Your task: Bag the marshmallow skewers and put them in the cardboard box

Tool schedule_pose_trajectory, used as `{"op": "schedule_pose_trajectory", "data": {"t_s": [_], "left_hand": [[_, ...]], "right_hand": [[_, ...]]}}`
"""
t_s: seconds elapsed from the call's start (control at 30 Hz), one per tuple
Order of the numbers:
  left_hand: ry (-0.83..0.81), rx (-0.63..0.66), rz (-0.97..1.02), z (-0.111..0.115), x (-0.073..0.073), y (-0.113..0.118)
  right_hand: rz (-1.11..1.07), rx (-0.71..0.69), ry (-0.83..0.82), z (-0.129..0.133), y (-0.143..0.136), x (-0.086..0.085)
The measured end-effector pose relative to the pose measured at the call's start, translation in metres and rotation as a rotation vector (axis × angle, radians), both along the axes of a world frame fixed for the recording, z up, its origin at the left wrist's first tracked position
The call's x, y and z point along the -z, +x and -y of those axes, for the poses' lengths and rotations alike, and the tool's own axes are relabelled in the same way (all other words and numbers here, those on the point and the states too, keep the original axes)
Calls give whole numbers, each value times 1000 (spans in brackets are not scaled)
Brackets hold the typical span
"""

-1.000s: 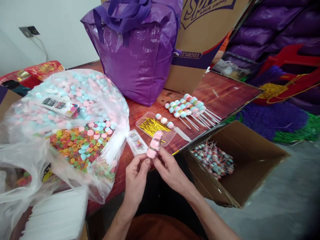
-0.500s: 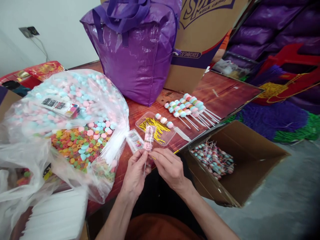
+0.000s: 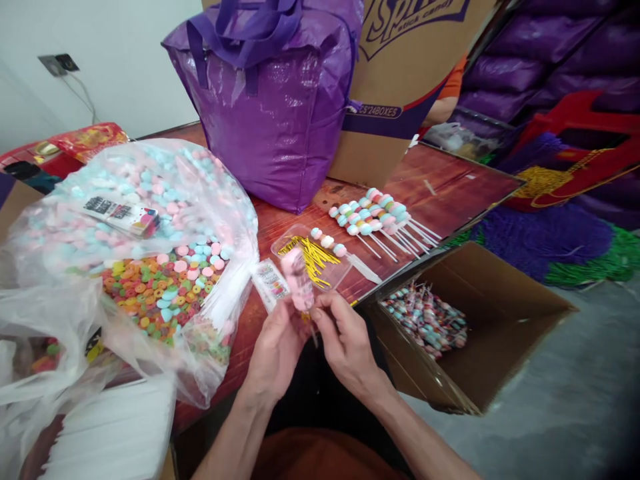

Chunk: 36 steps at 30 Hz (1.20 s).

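Observation:
A marshmallow candy stick in a printed clear wrapper leans slightly left between my hands, blurred by motion. My left hand is closed on it near the wrapper's lower end. A gold twist tie shows at the wrapper's neck. There my right hand pinches with thumb and fingers; its fingertips hide the tie's end. The white stick points down below. Just beyond are a clear plastic tray of gold twist ties, a short marshmallow skewer and a stack of printed wrappers.
A bag of marshmallows and gummy rings fills the left, with white sticks on it. Unwrapped skewers lie at right. A carton holds wrapped ones. Behind stands a purple bag; a person's arm shows beyond.
The wrapped candy stick has turned and tilted left. The gold tie, earlier in my right fingers beside the neck, now sits at the neck. My right hand has shifted slightly right.

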<state>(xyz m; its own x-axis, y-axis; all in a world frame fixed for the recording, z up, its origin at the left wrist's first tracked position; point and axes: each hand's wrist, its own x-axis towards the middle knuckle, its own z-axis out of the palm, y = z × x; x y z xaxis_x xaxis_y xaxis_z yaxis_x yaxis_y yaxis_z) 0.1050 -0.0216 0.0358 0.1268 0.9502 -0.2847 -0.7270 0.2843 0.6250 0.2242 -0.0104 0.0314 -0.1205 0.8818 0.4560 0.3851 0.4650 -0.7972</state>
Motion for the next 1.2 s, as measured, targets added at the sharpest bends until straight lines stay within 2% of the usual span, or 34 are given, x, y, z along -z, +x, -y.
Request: {"op": "schedule_pose_trajectory", "data": {"t_s": [0.07, 0.17, 0.23, 0.33, 0.4, 0.53, 0.63, 0.77, 0.87, 0.93, 1.07, 1.2], "left_hand": [[87, -15, -77, 3, -7, -4], [157, -22, -256, 9, -13, -9], [152, -33, -415, 12, -14, -11], [147, -49, -664, 14, -14, -12], [147, -30, -725, 14, -15, -11], [119, 42, -692, 14, -18, -5], [47, 47, -659, 17, -16, 1], [-85, 42, -488, 22, -14, 12], [-35, 117, -326, 20, -19, 17], [-1, 140, -285, 17, -22, 20], [14, 27, -368, 12, -14, 28], [10, -49, -572, 11, 1, 37]], "right_hand": [[-34, -15, -12, 0, 3, -11], [-24, -44, 70, 2, 4, -21], [-29, -57, 116, 5, 2, -21], [-87, -27, 92, 10, 1, -16], [-130, 14, 51, 14, 2, -12], [-166, 67, 20, 20, 7, -12], [-194, 77, 25, 22, 11, -16], [-211, 96, 35, 26, 15, -20], [-231, 103, 2, 30, 19, -21], [-253, 91, -84, 33, 22, -20], [-306, 77, -270, 39, 25, -10], [-290, 118, -316, 44, 23, 2]]}}
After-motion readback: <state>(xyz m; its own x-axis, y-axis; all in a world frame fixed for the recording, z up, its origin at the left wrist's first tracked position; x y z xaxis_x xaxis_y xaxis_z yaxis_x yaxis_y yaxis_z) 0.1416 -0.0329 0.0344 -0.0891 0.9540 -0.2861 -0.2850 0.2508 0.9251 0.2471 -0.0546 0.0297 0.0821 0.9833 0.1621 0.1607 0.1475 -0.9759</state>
